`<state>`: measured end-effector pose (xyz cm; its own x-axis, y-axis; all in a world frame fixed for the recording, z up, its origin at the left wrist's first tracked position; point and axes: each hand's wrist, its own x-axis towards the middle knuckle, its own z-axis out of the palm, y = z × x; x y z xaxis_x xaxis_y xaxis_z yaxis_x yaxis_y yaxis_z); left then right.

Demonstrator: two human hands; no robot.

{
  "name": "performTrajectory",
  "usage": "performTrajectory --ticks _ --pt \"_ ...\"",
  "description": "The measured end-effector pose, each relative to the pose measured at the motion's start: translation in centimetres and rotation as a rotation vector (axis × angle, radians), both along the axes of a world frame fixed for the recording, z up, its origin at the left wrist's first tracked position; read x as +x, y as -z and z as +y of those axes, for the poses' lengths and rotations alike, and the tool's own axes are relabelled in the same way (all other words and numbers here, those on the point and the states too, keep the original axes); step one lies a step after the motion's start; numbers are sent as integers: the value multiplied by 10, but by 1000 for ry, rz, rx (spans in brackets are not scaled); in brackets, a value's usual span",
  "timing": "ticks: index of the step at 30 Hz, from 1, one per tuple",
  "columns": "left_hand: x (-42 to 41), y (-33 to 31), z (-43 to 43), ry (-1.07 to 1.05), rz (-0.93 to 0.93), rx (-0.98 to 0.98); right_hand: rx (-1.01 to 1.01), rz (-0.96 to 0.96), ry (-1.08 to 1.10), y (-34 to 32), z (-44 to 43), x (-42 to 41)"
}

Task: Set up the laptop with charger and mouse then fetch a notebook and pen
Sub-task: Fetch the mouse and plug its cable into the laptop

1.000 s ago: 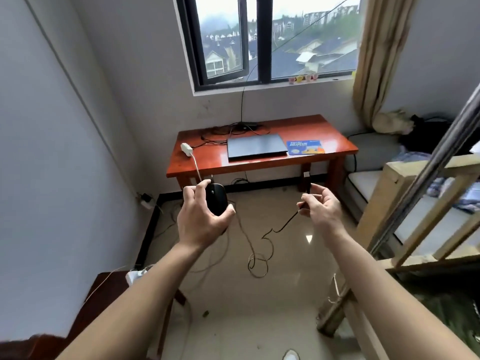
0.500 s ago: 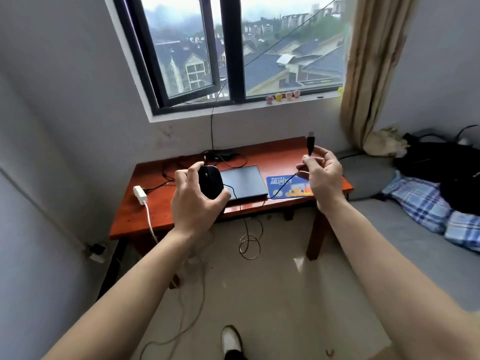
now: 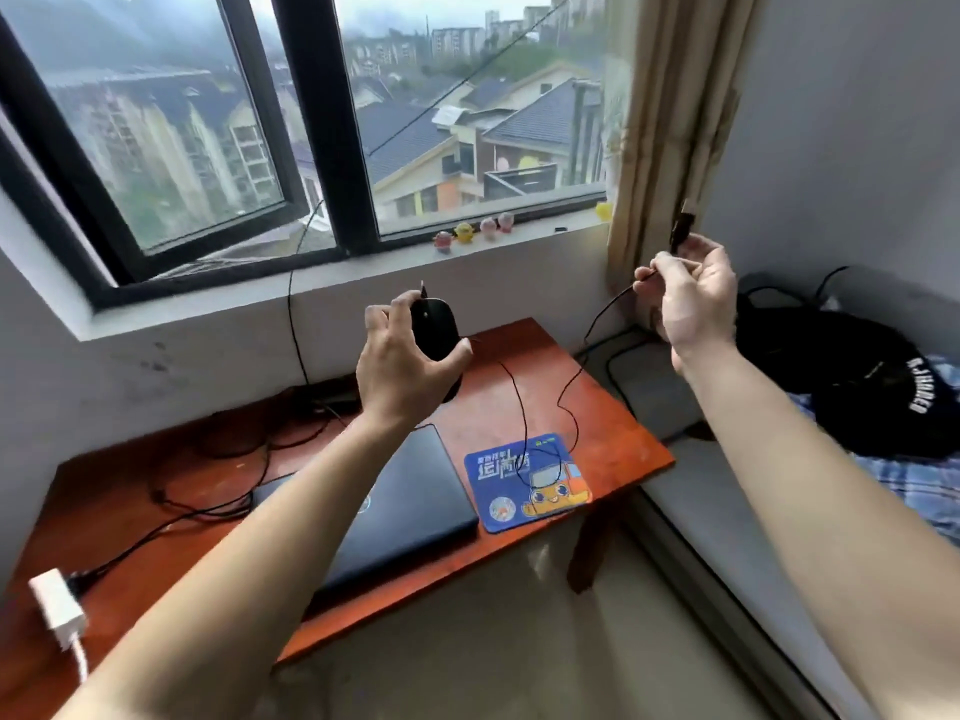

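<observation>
- The left hand (image 3: 405, 368) holds a black mouse (image 3: 435, 332) up in the air at the centre of the frame, above the far edge of the desk (image 3: 587, 387). Fingers and thumb curl round its sides.
- The mouse stands almost upright. Its long axis runs top to bottom of the frame, and its cord end points up toward the window sill (image 3: 395, 262).
- The right hand (image 3: 693, 301), higher and at centre right, pinches the cord (image 3: 525, 433) just under the USB plug (image 3: 683, 228). The plug sticks straight up above the fingertips, in front of the curtain (image 3: 670, 122).
- Between the two hands the cord hangs in slack loops that drop across the blue mouse pad (image 3: 527, 483).
- A closed dark laptop (image 3: 415, 506) lies flat on the desk just left of the pad. The left forearm crosses over it and hides part of the lid.
- A white charger (image 3: 54, 605) sits at the lower left desk edge, and black cables (image 3: 208, 459) are tangled behind it.
- Small toy figures (image 3: 472, 232) line the sill.
- A black bag (image 3: 852, 376) lies on the bed (image 3: 691, 511) at the right.
</observation>
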<state>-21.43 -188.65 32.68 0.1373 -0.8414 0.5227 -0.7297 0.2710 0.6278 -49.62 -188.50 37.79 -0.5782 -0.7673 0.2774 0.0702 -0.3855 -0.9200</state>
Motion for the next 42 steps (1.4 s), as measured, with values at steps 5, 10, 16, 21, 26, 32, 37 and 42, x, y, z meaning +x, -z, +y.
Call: performTrajectory --ticks 5,10,16,21,26,32,37,42 --pt "-28 20 -92 42 -34 58 43 -11 -21 28 -94 -20" --pt "-59 37 -177 -2 -57 196 76 -24 -135 47 -213 -34" --pt "-83 27 -268 -120 -33 239 56 12 -301 31 -343 -41" --pt "-93 37 -301 -276 66 77 -6 -29 -337 30 -400 -42" --pt "-96 87 -297 -322 77 226 115 -33 -415 87 -410 -41" --pt "-116 202 -240 -232 -40 684 628 5 -489 238 -347 -40" --pt "-141 278 -173 -106 -95 1036 1024 368 -627 339 -267 -56" --pt "-146 314 -138 -43 -223 1190 1314 509 -710 384 -221 -77"
